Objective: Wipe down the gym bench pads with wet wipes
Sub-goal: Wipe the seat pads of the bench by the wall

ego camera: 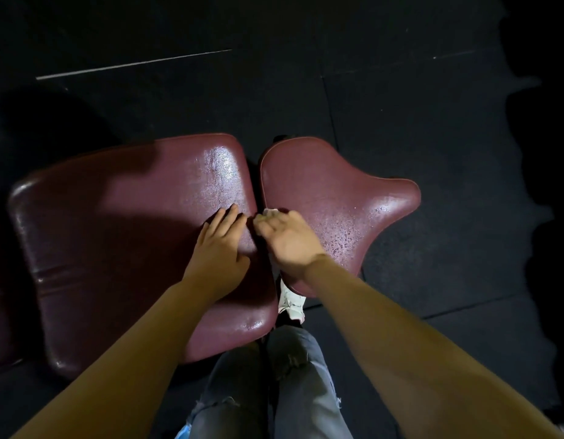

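Risk, wet wipe point(270, 213): bunched under curled right hand point(288, 240) at seat pad point(337, 198) inner edge, may snag in the gap beside back pad point(131, 232), where left hand point(220, 245) presses flat, empty.

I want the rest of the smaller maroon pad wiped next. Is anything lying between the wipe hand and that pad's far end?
Nothing visible does. The right hand presses the white wet wipe near the gap; the smaller maroon vinyl pad beyond shows only droplets.
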### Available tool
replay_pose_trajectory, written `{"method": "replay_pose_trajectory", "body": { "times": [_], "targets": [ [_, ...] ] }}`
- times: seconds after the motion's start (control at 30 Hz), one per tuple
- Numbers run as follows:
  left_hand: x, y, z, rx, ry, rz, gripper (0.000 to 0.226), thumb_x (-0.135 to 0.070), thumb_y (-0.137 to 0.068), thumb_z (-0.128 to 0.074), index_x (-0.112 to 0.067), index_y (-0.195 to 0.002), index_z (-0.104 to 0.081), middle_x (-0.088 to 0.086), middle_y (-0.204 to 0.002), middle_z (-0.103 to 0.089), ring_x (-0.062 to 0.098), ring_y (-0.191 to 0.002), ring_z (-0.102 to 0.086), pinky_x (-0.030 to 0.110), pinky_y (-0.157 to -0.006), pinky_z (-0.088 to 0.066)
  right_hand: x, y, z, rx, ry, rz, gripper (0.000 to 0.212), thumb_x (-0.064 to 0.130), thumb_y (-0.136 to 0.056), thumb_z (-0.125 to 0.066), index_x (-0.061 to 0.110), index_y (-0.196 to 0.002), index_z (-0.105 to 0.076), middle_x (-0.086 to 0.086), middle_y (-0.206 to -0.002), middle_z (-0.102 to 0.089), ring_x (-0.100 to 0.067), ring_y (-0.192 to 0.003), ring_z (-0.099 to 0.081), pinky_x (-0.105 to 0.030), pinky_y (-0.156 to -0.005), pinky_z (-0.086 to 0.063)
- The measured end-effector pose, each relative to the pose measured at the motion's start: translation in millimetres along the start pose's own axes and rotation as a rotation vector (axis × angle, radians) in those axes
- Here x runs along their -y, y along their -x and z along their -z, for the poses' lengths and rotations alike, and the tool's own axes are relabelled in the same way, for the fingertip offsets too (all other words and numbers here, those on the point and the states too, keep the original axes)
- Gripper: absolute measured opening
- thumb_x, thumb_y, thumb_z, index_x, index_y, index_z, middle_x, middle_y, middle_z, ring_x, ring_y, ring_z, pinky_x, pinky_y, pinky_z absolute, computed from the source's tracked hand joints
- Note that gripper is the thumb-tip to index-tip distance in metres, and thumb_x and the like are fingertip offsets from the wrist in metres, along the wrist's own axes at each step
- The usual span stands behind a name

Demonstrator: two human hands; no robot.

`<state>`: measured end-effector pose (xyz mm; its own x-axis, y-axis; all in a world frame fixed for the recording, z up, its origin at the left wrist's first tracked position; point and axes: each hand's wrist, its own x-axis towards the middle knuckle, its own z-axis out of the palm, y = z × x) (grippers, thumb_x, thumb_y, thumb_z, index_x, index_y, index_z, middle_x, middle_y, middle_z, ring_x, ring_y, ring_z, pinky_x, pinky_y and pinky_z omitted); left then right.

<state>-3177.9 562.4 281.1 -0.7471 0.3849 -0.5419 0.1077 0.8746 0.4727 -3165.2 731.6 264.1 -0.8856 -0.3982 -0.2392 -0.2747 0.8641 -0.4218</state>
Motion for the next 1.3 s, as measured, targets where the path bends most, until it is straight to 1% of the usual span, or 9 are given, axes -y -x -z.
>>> {"method": "replay_pose_trajectory", "body": {
  "times": [0.13,0.33,0.47,0.6,0.77,0.9,1.07,1.2,1.3],
  "targets": [
    [3,2,-2,-0.001,-0.011,-0.018,0.078,-0.014,-0.085,-0.054,-0.015,-0.156,-0.022,-0.001,-0.166,-0.004,0.015,-0.152,0.006,0.037,-0.121,0.003,-97,45,45,-0.317,0.142,-0.385,0.019,0.007,-0.071,-0.072,0.019,-0.086,-0.074,0.0,-0.08,-0.072,-0.025,-0.073,-0.067,-0.024,-0.058,-0.041],
    [1,2,-4,-0.016,-0.013,-0.005,0.078,-0.013,-0.084,-0.053,-0.015,-0.156,-0.022,-0.001,-0.166,-0.004,0.014,-0.152,0.006,0.04,-0.122,0.003,-123,90,46,-0.484,-0.084,-1.23,0.022,0.006,-0.085,-0.046,0.005,-0.097,-0.063,-0.022,-0.094,-0.068,-0.042,-0.089,-0.062,-0.046,-0.081,-0.047],
    [0,2,-7,-0.051,-0.018,0.009,0.076,-0.02,-0.082,-0.048,-0.015,-0.155,-0.026,0.0,-0.165,-0.009,0.016,-0.152,0.001,0.038,-0.121,0.003,-27,38,5,-0.256,-0.099,-0.691,0.03,0.003,-0.077,-0.054,-0.002,-0.105,-0.063,-0.021,-0.085,-0.068,-0.039,-0.072,-0.064,-0.044,-0.064,-0.05],
    [-4,7,-18,-0.081,-0.146,0.0,0.077,-0.022,-0.081,-0.055,-0.014,-0.153,-0.03,0.004,-0.165,-0.011,0.02,-0.152,-0.005,0.039,-0.121,-0.001,3,44,-8,0.042,-0.045,-0.004,0.031,0.011,-0.081,-0.063,0.009,-0.112,-0.066,-0.01,-0.095,-0.07,-0.03,-0.083,-0.063,-0.037,-0.078,-0.046],
    [-23,26,-45,-0.004,-0.195,-0.101,0.079,-0.031,-0.081,-0.045,-0.014,-0.155,-0.024,0.003,-0.165,-0.011,0.02,-0.152,-0.003,0.036,-0.12,0.006,-101,95,34,-0.255,0.086,-0.596,0.015,0.02,-0.087,-0.058,0.02,-0.093,-0.072,-0.007,-0.083,-0.072,-0.029,-0.077,-0.067,-0.025,-0.066,-0.043],
    [-33,40,-64,0.086,-0.248,-0.124,0.074,-0.028,-0.091,-0.045,-0.013,-0.157,-0.015,0.002,-0.165,-0.009,0.019,-0.152,0.003,0.038,-0.122,0.005,-120,126,30,-0.488,-0.148,-1.293,0.021,0.014,-0.09,-0.047,0.007,-0.102,-0.064,-0.019,-0.1,-0.068,-0.039,-0.094,-0.063,-0.041,-0.082,-0.046],
    [-37,49,-73,-0.016,-0.166,-0.06,0.076,-0.025,-0.087,-0.05,-0.014,-0.156,-0.021,0.0,-0.164,-0.016,0.017,-0.152,0.001,0.036,-0.122,0.007,-58,109,-19,-0.554,-0.363,-1.148,0.013,0.008,-0.097,-0.043,0.01,-0.098,-0.055,-0.001,-0.085,-0.058,-0.03,-0.083,-0.06,-0.03,-0.067,-0.038],
    [-42,51,-81,-0.08,-0.133,-0.027,0.075,-0.018,-0.084,-0.053,-0.011,-0.154,-0.026,0.002,-0.162,-0.024,0.02,-0.152,-0.005,0.036,-0.122,0.002,-69,135,-5,-0.504,-0.359,-0.85,0.009,0.009,-0.096,-0.048,0.01,-0.094,-0.056,0.0,-0.082,-0.06,-0.025,-0.075,-0.058,-0.044,-0.074,-0.049],
    [-49,52,-91,-0.115,-0.091,0.01,0.074,-0.014,-0.084,-0.054,-0.011,-0.154,-0.029,0.002,-0.161,-0.026,0.02,-0.152,-0.006,0.036,-0.121,0.002,-75,110,5,-0.579,-0.334,-0.868,0.009,0.01,-0.096,-0.048,0.01,-0.094,-0.057,-0.005,-0.087,-0.064,-0.028,-0.08,-0.06,-0.049,-0.079,-0.049]
  ]
}}
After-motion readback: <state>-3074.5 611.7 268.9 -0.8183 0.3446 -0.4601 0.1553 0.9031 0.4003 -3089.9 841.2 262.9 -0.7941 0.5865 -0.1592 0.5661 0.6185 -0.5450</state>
